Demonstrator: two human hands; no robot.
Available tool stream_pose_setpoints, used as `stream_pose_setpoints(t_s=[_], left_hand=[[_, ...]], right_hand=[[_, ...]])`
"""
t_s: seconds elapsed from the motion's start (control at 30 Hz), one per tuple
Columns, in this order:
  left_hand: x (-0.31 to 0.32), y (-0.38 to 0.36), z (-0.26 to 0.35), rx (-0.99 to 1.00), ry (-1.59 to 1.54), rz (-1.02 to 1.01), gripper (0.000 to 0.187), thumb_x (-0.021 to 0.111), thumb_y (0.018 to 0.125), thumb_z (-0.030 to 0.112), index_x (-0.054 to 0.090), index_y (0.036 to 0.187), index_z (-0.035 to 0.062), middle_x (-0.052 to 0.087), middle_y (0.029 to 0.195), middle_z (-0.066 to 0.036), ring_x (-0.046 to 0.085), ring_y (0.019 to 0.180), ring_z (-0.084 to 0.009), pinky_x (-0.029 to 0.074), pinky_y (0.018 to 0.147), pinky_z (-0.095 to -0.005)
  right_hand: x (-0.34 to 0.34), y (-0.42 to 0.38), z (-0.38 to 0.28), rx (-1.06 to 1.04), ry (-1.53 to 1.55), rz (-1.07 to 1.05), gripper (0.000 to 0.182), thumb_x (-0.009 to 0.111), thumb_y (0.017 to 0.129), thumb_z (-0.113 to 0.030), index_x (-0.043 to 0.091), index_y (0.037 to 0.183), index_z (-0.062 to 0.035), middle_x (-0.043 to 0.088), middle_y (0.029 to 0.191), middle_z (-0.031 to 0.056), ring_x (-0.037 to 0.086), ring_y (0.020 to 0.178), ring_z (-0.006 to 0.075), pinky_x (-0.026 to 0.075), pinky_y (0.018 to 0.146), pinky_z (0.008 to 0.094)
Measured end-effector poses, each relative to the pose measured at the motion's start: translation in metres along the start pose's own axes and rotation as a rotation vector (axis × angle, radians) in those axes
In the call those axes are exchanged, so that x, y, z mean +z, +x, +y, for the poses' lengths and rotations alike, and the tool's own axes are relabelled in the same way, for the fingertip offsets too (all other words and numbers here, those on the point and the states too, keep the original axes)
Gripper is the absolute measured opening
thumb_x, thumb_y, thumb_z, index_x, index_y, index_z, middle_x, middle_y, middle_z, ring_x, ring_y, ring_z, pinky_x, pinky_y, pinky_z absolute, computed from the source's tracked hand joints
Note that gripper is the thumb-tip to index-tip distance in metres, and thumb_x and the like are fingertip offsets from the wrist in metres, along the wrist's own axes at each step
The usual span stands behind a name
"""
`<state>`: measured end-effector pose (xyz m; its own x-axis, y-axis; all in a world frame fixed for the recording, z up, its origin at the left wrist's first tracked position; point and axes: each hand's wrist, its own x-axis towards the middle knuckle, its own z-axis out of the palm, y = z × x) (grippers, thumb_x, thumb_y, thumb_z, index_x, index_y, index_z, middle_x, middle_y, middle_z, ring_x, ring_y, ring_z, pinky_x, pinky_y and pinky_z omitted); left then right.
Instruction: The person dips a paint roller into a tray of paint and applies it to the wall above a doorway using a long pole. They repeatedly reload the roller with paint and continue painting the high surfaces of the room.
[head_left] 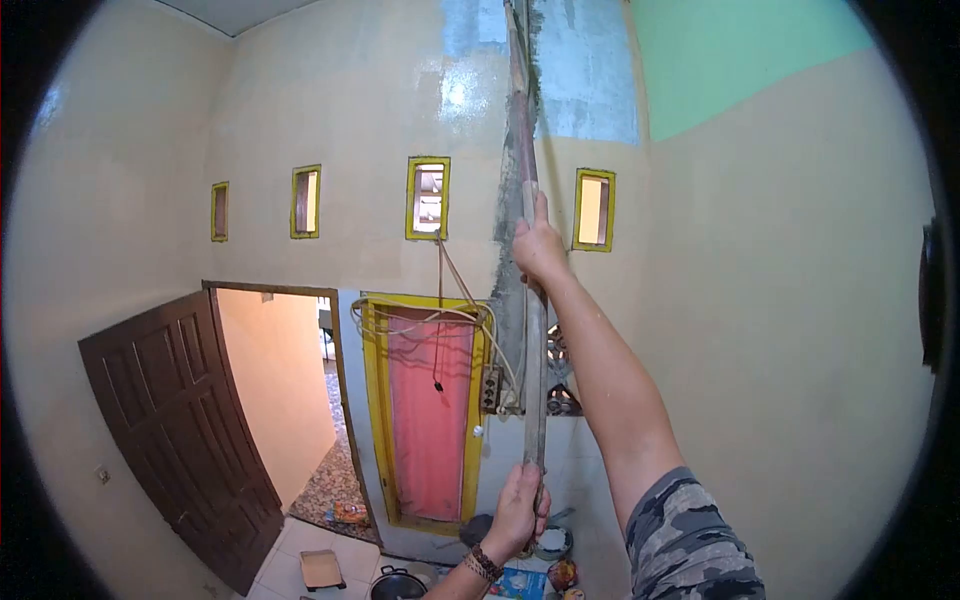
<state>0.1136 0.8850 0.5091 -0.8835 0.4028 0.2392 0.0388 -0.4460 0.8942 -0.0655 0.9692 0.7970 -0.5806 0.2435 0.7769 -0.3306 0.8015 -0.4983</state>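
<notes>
A long pole [535, 370] runs nearly upright through the middle of the view, its top end beyond the upper edge. My right hand [540, 248] is wrapped around it at about the height of the small windows, arm stretched up, with one finger lying along the pole. Lower down, my left hand [518, 505] closes round the same pole, a dark bracelet at its wrist. Behind the pole's upper part, the cream wall [350, 110] has a light blue patch [590, 90] and a rough grey cement strip [507, 260].
Left of the pole are a yellow-framed doorway with a red curtain [432, 420] and an open brown door [180, 440]. Loose cables [415, 312] hang near a socket strip [491, 388]. On the floor stand a black pot [398, 585] and a dustpan-like tray [321, 570].
</notes>
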Motion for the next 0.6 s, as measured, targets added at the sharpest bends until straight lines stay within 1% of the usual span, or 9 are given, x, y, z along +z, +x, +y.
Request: stream_pose_setpoints(t_s=[0.03, 0.1, 0.17, 0.27, 0.33, 0.37, 0.43, 0.53, 0.6], left_hand=[[0.002, -0.004, -0.004, 0.014, 0.004, -0.006, 0.033, 0.031, 0.096, 0.044, 0.040, 0.098, 0.0121, 0.040, 0.053, -0.001, 0.038, 0.035, -0.0109, 0.031, 0.031, -0.0241], [0.015, -0.006, 0.029, 0.012, -0.009, 0.012, 0.034, 0.031, 0.096, 0.044, 0.039, 0.100, 0.0109, 0.040, 0.054, -0.001, 0.037, 0.035, -0.0107, 0.031, 0.031, -0.0239], [0.016, -0.006, 0.053, 0.105, 0.051, -0.027, 0.034, 0.032, 0.096, 0.044, 0.038, 0.098, 0.0114, 0.040, 0.054, -0.001, 0.036, 0.036, -0.0104, 0.031, 0.032, -0.0236], [0.004, -0.020, 0.048, 0.078, 0.087, 0.005, 0.033, 0.033, 0.096, 0.044, 0.038, 0.097, 0.0117, 0.039, 0.054, -0.001, 0.035, 0.037, -0.0102, 0.030, 0.034, -0.0230], [-0.009, -0.029, 0.038, 0.041, 0.136, 0.051, 0.033, 0.033, 0.096, 0.044, 0.038, 0.097, 0.0116, 0.039, 0.055, 0.000, 0.034, 0.037, -0.0096, 0.030, 0.034, -0.0227], [-0.013, -0.033, 0.040, 0.033, 0.133, 0.056, 0.033, 0.033, 0.096, 0.044, 0.038, 0.097, 0.0116, 0.039, 0.055, 0.000, 0.034, 0.037, -0.0096, 0.030, 0.034, -0.0227], [-0.018, -0.030, 0.061, 0.071, 0.157, 0.063, 0.033, 0.034, 0.096, 0.043, 0.038, 0.095, 0.0106, 0.039, 0.054, 0.000, 0.034, 0.035, -0.0081, 0.029, 0.031, -0.0221], [-0.019, -0.027, 0.079, 0.112, 0.177, 0.066, 0.031, 0.034, 0.096, 0.042, 0.038, 0.094, 0.0106, 0.039, 0.054, 0.000, 0.035, 0.035, -0.0086, 0.029, 0.030, -0.0224], [-0.020, -0.032, 0.070, 0.112, 0.174, 0.090, 0.030, 0.033, 0.096, 0.040, 0.039, 0.091, 0.0103, 0.039, 0.052, 0.000, 0.036, 0.035, -0.0093, 0.029, 0.032, -0.0226]], right_hand=[[-0.001, -0.004, 0.002, 0.006, -0.012, -0.009, 0.063, 0.042, 0.089, -0.025, 0.010, 0.141, -0.0100, 0.055, 0.105, 0.0325, 0.055, 0.096, 0.0460, 0.043, 0.087, 0.0464], [-0.017, 0.015, -0.021, -0.028, 0.002, 0.003, 0.063, 0.042, 0.089, -0.026, 0.010, 0.141, -0.0098, 0.055, 0.106, 0.0326, 0.055, 0.097, 0.0455, 0.043, 0.088, 0.0463], [-0.019, 0.027, -0.033, -0.057, 0.025, 0.010, 0.063, 0.042, 0.089, -0.026, 0.010, 0.141, -0.0095, 0.055, 0.106, 0.0327, 0.055, 0.097, 0.0450, 0.042, 0.089, 0.0462], [-0.014, 0.017, -0.044, 0.002, 0.055, -0.013, 0.064, 0.041, 0.089, -0.026, 0.009, 0.142, -0.0102, 0.055, 0.105, 0.0330, 0.058, 0.093, 0.0438, 0.045, 0.086, 0.0452], [-0.008, -0.017, -0.045, 0.062, 0.090, -0.050, 0.065, 0.039, 0.086, -0.020, 0.008, 0.143, -0.0114, 0.056, 0.102, 0.0318, 0.060, 0.089, 0.0408, 0.048, 0.081, 0.0452], [0.000, -0.011, -0.043, 0.069, 0.089, -0.058, 0.065, 0.039, 0.086, -0.020, 0.008, 0.143, -0.0114, 0.056, 0.102, 0.0318, 0.060, 0.089, 0.0408, 0.048, 0.081, 0.0452], [0.015, 0.019, -0.046, -0.017, 0.151, -0.001, 0.066, 0.038, 0.086, -0.018, 0.006, 0.143, -0.0114, 0.058, 0.099, 0.0301, 0.062, 0.082, 0.0393, 0.051, 0.073, 0.0445], [-0.010, 0.013, -0.078, 0.095, 0.282, -0.109, 0.067, 0.038, 0.086, -0.018, 0.003, 0.143, -0.0112, 0.058, 0.095, 0.0296, 0.062, 0.077, 0.0397, 0.051, 0.070, 0.0462], [0.010, 0.006, -0.060, 0.070, 0.233, -0.079, 0.066, 0.039, 0.087, -0.022, 0.004, 0.142, -0.0127, 0.059, 0.094, 0.0300, 0.062, 0.073, 0.0399, 0.051, 0.065, 0.0469]])
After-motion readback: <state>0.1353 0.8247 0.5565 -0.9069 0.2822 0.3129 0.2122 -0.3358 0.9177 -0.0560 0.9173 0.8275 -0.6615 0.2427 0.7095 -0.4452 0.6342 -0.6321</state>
